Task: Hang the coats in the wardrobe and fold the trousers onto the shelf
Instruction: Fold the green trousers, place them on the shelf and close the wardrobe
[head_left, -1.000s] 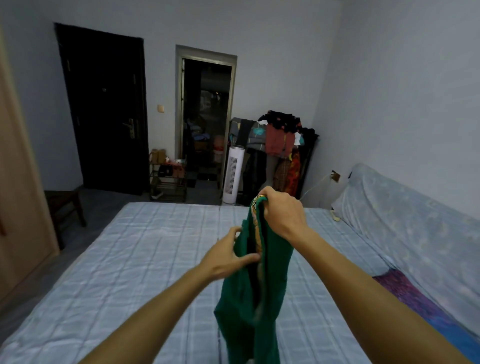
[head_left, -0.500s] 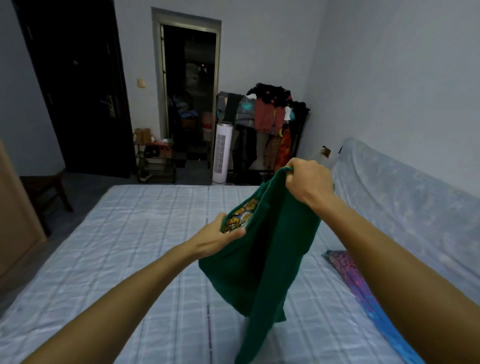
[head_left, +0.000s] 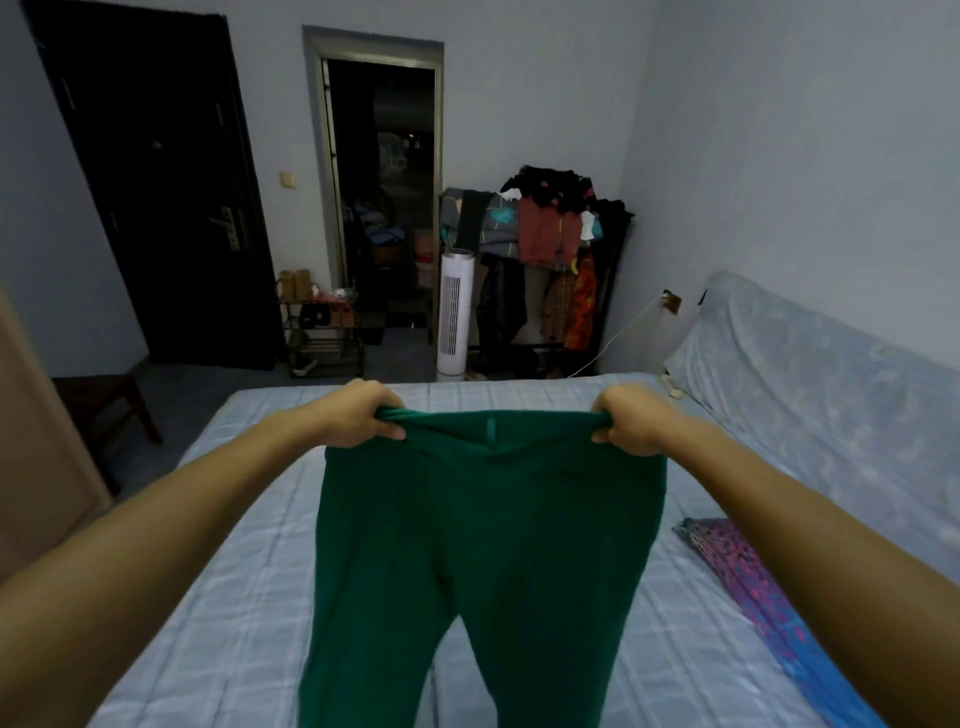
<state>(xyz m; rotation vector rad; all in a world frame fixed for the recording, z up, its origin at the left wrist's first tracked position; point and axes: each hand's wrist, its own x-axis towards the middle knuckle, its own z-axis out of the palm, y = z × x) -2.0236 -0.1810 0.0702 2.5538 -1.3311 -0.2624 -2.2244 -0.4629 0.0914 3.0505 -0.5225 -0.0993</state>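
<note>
The green trousers (head_left: 483, 545) hang before me above the bed (head_left: 234, 597), their long axis running straight down from the waistband and the legs dropping out of view. My left hand (head_left: 358, 415) grips one waistband corner and my right hand (head_left: 636, 418) the other, fingers (head_left: 387, 432) curled tight into the cloth, level and equally far out. To fold, I judge, one corner must cross to the other. Beyond the bed's far edge stands a clothes rack (head_left: 550, 249).

Room layout

Above the bed (head_left: 234, 597) hang trousers (head_left: 483, 545), left hand (head_left: 358, 415) at one waistband end, right hand (head_left: 631, 421) at the other. Beyond bed, left to right: stool (head_left: 104, 410), shoe rack (head_left: 322, 332), fan (head_left: 456, 312), clothes rack (head_left: 550, 260). Behind these, door (head_left: 150, 208) left of doorway (head_left: 384, 208). On bed, right side: cloth (head_left: 737, 571).
</note>
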